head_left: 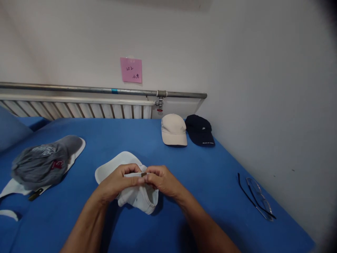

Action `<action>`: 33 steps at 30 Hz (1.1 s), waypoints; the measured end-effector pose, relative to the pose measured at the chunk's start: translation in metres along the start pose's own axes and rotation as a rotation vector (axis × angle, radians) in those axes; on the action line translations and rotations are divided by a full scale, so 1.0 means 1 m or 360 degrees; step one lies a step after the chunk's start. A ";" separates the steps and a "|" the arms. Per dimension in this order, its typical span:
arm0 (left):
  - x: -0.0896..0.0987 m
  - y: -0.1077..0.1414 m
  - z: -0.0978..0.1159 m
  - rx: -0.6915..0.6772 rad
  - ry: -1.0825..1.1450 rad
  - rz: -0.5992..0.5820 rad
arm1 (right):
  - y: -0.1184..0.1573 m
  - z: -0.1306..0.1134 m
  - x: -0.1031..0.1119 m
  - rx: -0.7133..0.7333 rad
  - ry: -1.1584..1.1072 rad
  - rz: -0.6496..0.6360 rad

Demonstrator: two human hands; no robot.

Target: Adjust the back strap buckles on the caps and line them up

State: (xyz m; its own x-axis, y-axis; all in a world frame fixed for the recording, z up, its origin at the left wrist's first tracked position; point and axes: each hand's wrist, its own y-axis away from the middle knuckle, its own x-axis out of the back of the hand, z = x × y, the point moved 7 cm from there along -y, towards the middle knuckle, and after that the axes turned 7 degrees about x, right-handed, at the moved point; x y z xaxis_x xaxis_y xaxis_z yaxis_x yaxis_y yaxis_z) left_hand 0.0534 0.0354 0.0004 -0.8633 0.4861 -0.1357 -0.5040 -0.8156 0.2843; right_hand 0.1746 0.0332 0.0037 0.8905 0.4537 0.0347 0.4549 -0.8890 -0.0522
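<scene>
A white baseball cap (137, 198) lies on the blue sheet in front of me, its brim pointing to the upper left. My left hand (119, 181) pinches the cap's back strap between thumb and fingers. Close beside it, my right hand (162, 181) grips the same strap near a small brass-coloured buckle (143, 174). The two thumbs almost meet at this buckle. Part of the strap is hidden behind my fingers.
A beige cap (173, 128) and a navy cap (200, 130) sit side by side at the back. On the left rests a grey cap (39, 163) with white straps around it. Glasses (256, 198) lie near the right wall. A radiator (105, 110) and pipe (86, 89) run behind.
</scene>
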 end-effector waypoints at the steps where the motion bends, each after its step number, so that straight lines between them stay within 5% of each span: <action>1: 0.000 -0.001 -0.001 0.0016 -0.0025 0.0019 | 0.000 0.001 0.000 0.0001 0.0000 0.0001; 18: 0.000 -0.004 -0.003 -0.0080 -0.0050 0.0084 | -0.002 -0.003 0.001 0.0124 0.0036 0.0021; 25: 0.006 -0.007 -0.004 0.0017 0.0339 0.0014 | 0.000 -0.002 0.006 0.0001 -0.0099 0.0019; 33: 0.025 -0.001 0.000 -0.0068 0.0558 0.0041 | -0.002 0.004 0.025 0.0143 -0.0342 -0.0067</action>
State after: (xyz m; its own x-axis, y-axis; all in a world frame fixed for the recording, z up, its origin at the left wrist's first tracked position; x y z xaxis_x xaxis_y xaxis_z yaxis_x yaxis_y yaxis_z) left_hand 0.0323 0.0482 -0.0034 -0.8289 0.3338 -0.4489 -0.4761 -0.8423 0.2528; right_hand 0.1963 0.0468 0.0011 0.8474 0.5016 -0.1739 0.4820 -0.8642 -0.1440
